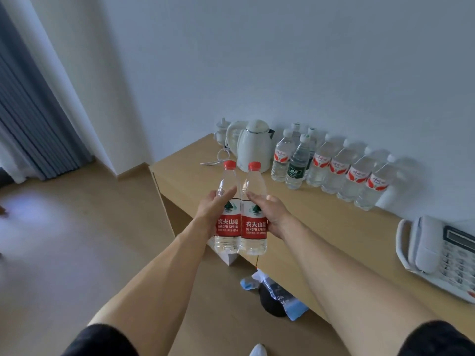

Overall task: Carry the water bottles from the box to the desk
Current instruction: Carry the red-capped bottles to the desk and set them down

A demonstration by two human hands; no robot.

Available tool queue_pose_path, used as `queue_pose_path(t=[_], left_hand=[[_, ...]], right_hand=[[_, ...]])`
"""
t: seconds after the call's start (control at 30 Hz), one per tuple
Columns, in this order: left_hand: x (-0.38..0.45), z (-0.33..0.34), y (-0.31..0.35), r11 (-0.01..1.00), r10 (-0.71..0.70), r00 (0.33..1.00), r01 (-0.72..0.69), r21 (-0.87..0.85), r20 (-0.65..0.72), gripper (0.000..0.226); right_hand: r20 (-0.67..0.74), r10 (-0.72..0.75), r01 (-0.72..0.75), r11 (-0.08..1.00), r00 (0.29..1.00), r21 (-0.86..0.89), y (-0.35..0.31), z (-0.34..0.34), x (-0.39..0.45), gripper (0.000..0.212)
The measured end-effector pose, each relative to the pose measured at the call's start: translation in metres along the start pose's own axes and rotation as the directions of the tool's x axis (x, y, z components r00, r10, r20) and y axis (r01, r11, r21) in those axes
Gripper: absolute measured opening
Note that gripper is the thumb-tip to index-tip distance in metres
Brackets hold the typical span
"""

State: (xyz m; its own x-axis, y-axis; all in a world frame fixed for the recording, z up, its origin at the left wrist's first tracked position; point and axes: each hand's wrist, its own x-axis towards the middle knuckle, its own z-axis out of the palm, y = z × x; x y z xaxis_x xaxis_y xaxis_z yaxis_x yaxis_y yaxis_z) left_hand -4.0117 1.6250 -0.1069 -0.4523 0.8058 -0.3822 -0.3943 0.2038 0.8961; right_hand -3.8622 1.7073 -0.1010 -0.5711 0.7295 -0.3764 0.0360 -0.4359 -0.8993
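I hold two clear water bottles with red caps and red labels side by side, upright, in the air at the desk's near edge. My left hand (213, 206) grips the left bottle (227, 227) and my right hand (270, 214) grips the right bottle (254, 227). The light wooden desk (321, 227) stretches to the right along the wall. Several water bottles (341, 173) stand on it in a row against the wall, one with a dark green label (297, 168). The box is not in view.
A white electric kettle (253, 146) with its cord stands at the desk's far left corner. A white desk phone (437, 255) lies at the right. Under the desk edge are a white object (228, 258) and a dark bin with plastic bags (275, 296). Grey curtains (30, 111) hang at the left.
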Motion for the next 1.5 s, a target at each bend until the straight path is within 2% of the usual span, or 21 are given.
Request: queue_pose_path(t=[0.17, 0.37, 0.43, 0.53, 0.67, 0.8, 0.97, 1.07, 1.2, 1.5], left_hand=[[0.049, 0.039, 0.010, 0.999, 0.013, 0.998, -0.016, 0.046, 0.053, 0.057], [0.094, 0.095, 0.011, 0.999, 0.023, 0.979, -0.032, 0.041, 0.205, 0.054], [0.103, 0.111, 0.008, 0.996, 0.030, 0.964, -0.051, 0.072, 0.264, 0.057], [0.113, 0.132, 0.003, 0.986, 0.042, 0.943, -0.092, 0.137, 0.331, 0.072], [0.127, 0.154, -0.007, 0.958, 0.052, 0.892, -0.171, 0.229, 0.448, 0.075], [0.142, 0.171, -0.009, 0.870, 0.079, 0.863, -0.304, 0.388, 0.500, 0.067], [0.161, 0.187, -0.001, 0.782, 0.074, 0.767, -0.441, 0.441, 0.637, 0.059], [0.176, 0.193, 0.004, 0.729, 0.049, 0.709, -0.507, 0.460, 0.703, 0.052], [0.188, 0.200, 0.007, 0.710, 0.024, 0.679, -0.528, 0.466, 0.733, 0.053], [0.207, 0.203, 0.002, 0.709, 0.007, 0.679, -0.521, 0.476, 0.734, 0.048]], right_hand=[[-0.062, -0.032, 0.031, 0.999, 0.998, -0.010, -0.018, -0.038, 0.035, 0.034], [-0.161, -0.080, 0.076, 0.997, 0.984, -0.033, -0.040, -0.094, 0.056, 0.049], [-0.218, -0.082, 0.071, 0.996, 0.972, -0.057, -0.044, -0.110, 0.053, 0.048], [-0.296, -0.113, 0.091, 0.992, 0.948, -0.088, -0.044, -0.134, 0.049, 0.052], [-0.387, -0.174, 0.117, 0.979, 0.906, -0.165, -0.040, -0.160, 0.042, 0.048], [-0.454, -0.208, 0.110, 0.967, 0.866, -0.232, -0.037, -0.179, 0.035, 0.051], [-0.516, -0.231, 0.060, 0.944, 0.825, -0.326, -0.041, -0.195, 0.032, 0.054], [-0.561, -0.242, 0.018, 0.927, 0.791, -0.374, -0.044, -0.200, 0.034, 0.067], [-0.602, -0.260, 0.024, 0.928, 0.755, -0.371, -0.044, -0.204, 0.042, 0.058], [-0.629, -0.207, -0.037, 0.935, 0.750, -0.353, -0.041, -0.209, 0.062, 0.072]])
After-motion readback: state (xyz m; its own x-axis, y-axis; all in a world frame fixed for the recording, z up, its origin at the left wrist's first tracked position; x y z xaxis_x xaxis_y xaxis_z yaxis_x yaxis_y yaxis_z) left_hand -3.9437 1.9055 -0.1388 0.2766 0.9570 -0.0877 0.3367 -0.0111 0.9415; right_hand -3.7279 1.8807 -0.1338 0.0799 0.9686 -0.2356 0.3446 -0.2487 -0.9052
